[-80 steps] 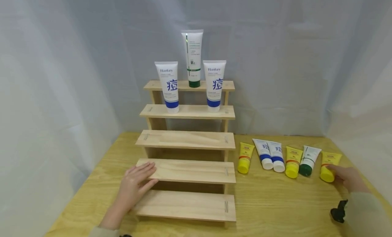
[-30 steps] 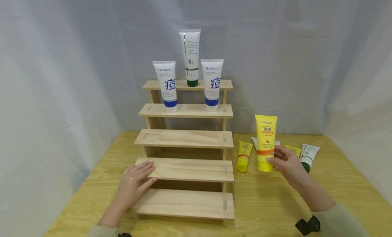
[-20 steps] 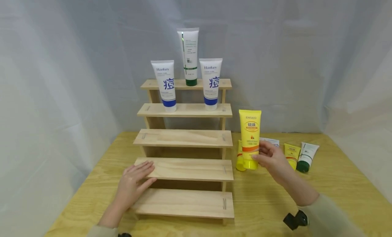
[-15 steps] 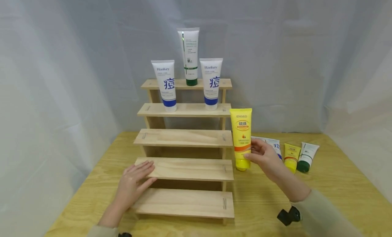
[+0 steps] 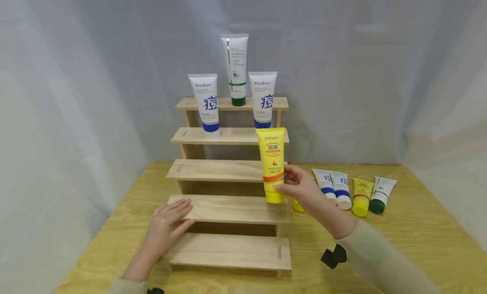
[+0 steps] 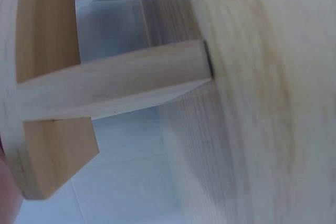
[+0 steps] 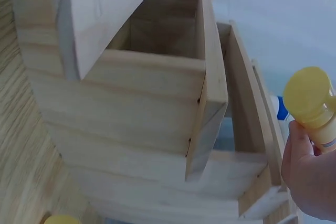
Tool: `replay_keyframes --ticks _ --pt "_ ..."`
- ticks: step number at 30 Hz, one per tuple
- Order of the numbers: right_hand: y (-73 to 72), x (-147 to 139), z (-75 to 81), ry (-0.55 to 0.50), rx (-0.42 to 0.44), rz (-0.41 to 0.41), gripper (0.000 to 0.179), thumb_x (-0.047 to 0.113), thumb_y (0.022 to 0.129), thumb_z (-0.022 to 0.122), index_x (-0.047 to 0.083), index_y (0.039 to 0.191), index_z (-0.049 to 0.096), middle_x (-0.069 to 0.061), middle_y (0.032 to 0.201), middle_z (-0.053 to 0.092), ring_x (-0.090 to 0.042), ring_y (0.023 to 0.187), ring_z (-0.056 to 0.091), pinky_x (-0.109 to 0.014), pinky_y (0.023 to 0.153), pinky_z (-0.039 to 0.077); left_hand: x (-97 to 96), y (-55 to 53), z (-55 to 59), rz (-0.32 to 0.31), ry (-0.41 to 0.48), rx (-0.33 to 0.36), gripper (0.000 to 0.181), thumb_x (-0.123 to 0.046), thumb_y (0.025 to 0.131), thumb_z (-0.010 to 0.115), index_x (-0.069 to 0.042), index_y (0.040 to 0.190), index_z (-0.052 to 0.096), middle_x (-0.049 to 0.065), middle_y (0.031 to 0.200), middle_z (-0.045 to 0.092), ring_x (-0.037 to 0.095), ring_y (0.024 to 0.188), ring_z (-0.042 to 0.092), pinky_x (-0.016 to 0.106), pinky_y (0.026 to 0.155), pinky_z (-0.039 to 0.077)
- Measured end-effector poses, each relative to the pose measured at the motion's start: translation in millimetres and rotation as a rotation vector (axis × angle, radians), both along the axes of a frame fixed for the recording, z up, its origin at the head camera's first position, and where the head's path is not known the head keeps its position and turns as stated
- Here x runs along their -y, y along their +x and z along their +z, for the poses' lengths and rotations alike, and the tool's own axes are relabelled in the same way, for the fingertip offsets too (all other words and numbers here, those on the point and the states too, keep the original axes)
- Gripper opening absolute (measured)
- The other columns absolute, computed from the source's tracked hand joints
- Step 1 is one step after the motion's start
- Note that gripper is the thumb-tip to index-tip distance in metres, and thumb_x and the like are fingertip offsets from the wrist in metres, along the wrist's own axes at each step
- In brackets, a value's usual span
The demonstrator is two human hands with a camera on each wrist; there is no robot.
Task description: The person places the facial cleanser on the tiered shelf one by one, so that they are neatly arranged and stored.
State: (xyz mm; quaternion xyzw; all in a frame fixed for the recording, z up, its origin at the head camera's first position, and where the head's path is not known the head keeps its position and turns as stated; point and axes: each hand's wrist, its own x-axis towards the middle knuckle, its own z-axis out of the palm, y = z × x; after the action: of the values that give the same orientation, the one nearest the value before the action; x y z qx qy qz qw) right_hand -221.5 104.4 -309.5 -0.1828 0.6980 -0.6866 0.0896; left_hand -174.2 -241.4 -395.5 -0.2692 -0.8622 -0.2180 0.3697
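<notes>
My right hand (image 5: 304, 190) pinches a yellow squeeze tube (image 5: 272, 159) near its cap, upright with the cap down. It hangs in front of the right end of the middle step of a wooden display stand (image 5: 228, 211), hiding the base of a white tube behind. In the right wrist view its yellow cap (image 7: 307, 98) shows beside my fingers. My left hand (image 5: 167, 222) rests with extended fingers on the left end of the second-lowest step. Two white-and-blue tubes (image 5: 205, 104) stand on the second-highest step, and a white tube with green cap (image 5: 239, 70) on the top one.
Right of the stand, on the wooden table (image 5: 380, 247), lie two white-and-blue tubes (image 5: 341, 190), a yellow tube (image 5: 361, 197) and a green-capped white tube (image 5: 382, 194). Another yellow tube (image 5: 298, 206) is mostly hidden behind my right hand. Pale curtains (image 5: 342, 95) hang around the table.
My right hand has picked up the rightmost yellow tube from the table, turned it upright and carried it left to the stand. My left hand has stayed in place.
</notes>
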Motion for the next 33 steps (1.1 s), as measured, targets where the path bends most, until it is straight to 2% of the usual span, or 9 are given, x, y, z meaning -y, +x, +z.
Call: replay_keyframes --ticks 6,12,19,22,27,33 --pt "0.1 17 5.7 0.001 0.008 0.011 0.057 0.004 0.078 0.062 0.000 0.129 0.036 -0.018 0.114 0.049 -0.027 0.100 0.052 -0.035 0.084 0.045 -0.1 0.6 0.1 0.004 0.000 0.008 0.040 -0.016 0.062 0.075 -0.002 0.098 0.066 0.012 0.108 0.061 0.029 0.099 0.057 0.054 0.084 0.034" --pt "-3.1 34 12.9 0.000 0.019 0.016 0.055 0.004 0.078 0.063 -0.001 0.126 0.038 -0.017 0.111 0.050 -0.026 0.099 0.053 -0.035 0.084 0.045 -0.3 0.8 0.9 0.005 0.002 0.025 0.039 -0.030 0.072 0.070 -0.002 0.099 0.066 0.012 0.109 0.060 0.029 0.100 0.056 0.054 0.085 0.034" --pt "-11.1 58 15.0 0.001 0.014 0.007 0.050 0.002 0.077 0.065 -0.003 0.122 0.043 -0.016 0.109 0.054 -0.023 0.094 0.055 -0.033 0.081 0.046 -0.3 1.1 1.1 -0.008 0.005 0.022 0.041 -0.035 0.075 0.066 -0.001 0.098 0.066 0.013 0.108 0.061 0.029 0.099 0.057 0.055 0.083 0.035" --pt "-13.7 70 16.7 0.010 0.006 -0.008 0.050 0.002 0.076 0.067 -0.002 0.121 0.045 -0.014 0.109 0.055 -0.023 0.095 0.055 -0.032 0.082 0.046 -0.1 1.1 1.3 -0.004 -0.001 0.024 0.040 -0.032 0.074 0.068 -0.001 0.099 0.066 0.012 0.108 0.061 0.029 0.099 0.057 0.055 0.083 0.035" --pt "-17.7 88 18.2 -0.001 -0.024 -0.020 0.048 0.003 0.076 0.068 -0.001 0.118 0.046 -0.013 0.109 0.055 -0.023 0.095 0.054 -0.032 0.083 0.045 -0.1 1.1 1.7 0.006 -0.008 0.021 0.040 -0.018 0.064 0.075 -0.002 0.099 0.066 0.011 0.108 0.061 0.029 0.099 0.057 0.054 0.083 0.036" --pt "-25.0 105 18.3 -0.040 -0.033 -0.036 0.048 0.001 0.075 0.068 0.000 0.118 0.045 -0.012 0.109 0.054 -0.023 0.097 0.053 -0.031 0.080 0.046 0.3 1.4 1.6 0.002 -0.006 0.016 0.040 -0.016 0.062 0.076 -0.001 0.098 0.066 0.012 0.108 0.061 0.029 0.099 0.057 0.054 0.083 0.036"
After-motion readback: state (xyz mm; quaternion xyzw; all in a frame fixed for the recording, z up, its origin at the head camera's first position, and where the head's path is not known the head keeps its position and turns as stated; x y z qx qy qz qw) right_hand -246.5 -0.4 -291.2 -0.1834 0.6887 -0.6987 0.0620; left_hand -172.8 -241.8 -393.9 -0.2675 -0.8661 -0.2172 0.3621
